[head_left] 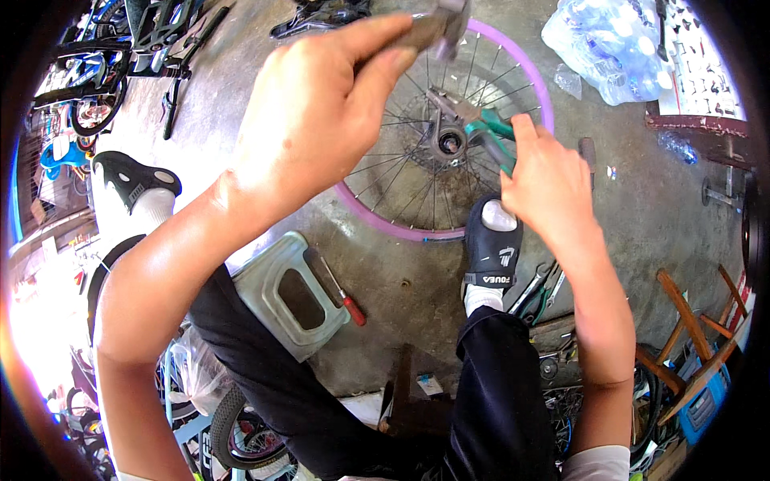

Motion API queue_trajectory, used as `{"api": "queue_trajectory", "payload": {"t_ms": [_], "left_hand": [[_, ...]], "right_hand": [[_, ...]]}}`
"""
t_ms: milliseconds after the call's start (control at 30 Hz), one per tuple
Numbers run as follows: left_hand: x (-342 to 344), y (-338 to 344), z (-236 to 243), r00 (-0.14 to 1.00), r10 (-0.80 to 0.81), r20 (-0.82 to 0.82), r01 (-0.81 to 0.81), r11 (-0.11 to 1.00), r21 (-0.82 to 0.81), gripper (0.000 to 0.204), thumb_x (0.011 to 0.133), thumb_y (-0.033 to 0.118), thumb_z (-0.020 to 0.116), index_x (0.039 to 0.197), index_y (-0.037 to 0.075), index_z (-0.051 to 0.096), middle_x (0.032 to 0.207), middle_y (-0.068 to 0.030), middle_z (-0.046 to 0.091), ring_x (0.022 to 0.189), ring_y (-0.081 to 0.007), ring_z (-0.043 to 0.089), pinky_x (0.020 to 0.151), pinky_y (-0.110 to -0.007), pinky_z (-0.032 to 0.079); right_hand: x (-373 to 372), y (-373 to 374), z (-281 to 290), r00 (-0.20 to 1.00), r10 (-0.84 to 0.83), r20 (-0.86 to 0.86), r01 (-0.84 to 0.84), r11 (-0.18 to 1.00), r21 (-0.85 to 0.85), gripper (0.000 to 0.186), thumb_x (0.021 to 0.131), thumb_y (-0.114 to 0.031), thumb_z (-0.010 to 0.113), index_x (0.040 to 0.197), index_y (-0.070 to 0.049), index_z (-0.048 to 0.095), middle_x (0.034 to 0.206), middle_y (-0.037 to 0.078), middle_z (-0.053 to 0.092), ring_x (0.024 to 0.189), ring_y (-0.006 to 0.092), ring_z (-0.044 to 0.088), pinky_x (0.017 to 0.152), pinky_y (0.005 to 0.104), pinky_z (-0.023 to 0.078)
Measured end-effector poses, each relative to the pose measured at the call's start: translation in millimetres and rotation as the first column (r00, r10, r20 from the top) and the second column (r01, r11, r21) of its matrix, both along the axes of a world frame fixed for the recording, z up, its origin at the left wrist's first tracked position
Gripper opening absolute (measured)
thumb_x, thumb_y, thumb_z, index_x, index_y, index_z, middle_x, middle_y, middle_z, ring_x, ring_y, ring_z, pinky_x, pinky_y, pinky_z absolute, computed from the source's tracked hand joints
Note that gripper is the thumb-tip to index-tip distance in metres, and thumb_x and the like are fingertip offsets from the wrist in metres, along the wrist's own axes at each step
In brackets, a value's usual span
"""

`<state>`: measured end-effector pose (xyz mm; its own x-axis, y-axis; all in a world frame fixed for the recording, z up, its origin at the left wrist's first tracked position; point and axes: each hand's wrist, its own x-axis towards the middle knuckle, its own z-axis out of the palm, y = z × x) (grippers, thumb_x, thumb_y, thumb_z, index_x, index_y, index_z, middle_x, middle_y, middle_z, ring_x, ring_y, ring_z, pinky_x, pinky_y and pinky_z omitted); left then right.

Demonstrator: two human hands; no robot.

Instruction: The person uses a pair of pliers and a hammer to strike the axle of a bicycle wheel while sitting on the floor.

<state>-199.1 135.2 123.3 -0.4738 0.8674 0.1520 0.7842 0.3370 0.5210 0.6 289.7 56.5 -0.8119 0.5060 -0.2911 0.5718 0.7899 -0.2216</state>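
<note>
My left hand (329,112) is raised over the wheel, closed round the handle of a hammer (445,24), whose head is blurred. My right hand (545,172) grips green-handled pliers (489,128), their jaws at or just over the hub (449,143) of a bicycle wheel with a purple rim (529,64). The wheel lies flat on the concrete floor (409,305); whether the pliers touch the hub I cannot tell. My right foot, in a black sandal (493,256), rests at the rim's near edge.
A pale plastic stool (285,268) and red-handled screwdriver (353,309) sit centre-left. Wrenches (533,284) lie right of my foot. Bicycles (152,40) stand upper left. A bagged pack of bottles (601,48) is upper right, wooden furniture (694,337) lower right, another tyre (245,433) below.
</note>
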Motion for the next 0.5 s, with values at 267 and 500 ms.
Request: {"api": "queue_trajectory", "payload": {"t_ms": [267, 500], "left_hand": [[18.0, -13.6, 15.5, 0.980, 0.187, 0.062, -0.197, 0.934, 0.299, 0.036, 0.104, 0.012, 0.063, 0.140, 0.005, 0.065, 0.100, -0.0083, 0.074, 0.074, -0.0114, 0.059, 0.071, -0.026, 0.050], [17.7, -31.8, -0.3, 0.982, 0.131, 0.134, -0.128, 0.991, -0.033, 0.039, 0.102, 0.017, 0.065, 0.139, 0.005, 0.065, 0.108, -0.0266, 0.074, 0.101, -0.0331, 0.076, 0.082, -0.040, 0.058]], "right_hand": [[-4.8, 2.0, -4.0, 0.999, 0.042, -0.016, -0.042, 0.999, -0.010, 0.045, 0.078, -0.017, 0.080, 0.113, -0.001, 0.057, 0.098, 0.021, 0.070, 0.084, 0.0445, 0.073, 0.074, 0.0538, 0.059], [-9.8, 4.8, 0.9, 0.992, 0.124, -0.014, -0.124, 0.992, 0.003, 0.037, 0.080, -0.015, 0.074, 0.108, 0.000, 0.056, 0.095, 0.023, 0.071, 0.083, 0.0451, 0.073, 0.073, 0.0547, 0.059]]}}
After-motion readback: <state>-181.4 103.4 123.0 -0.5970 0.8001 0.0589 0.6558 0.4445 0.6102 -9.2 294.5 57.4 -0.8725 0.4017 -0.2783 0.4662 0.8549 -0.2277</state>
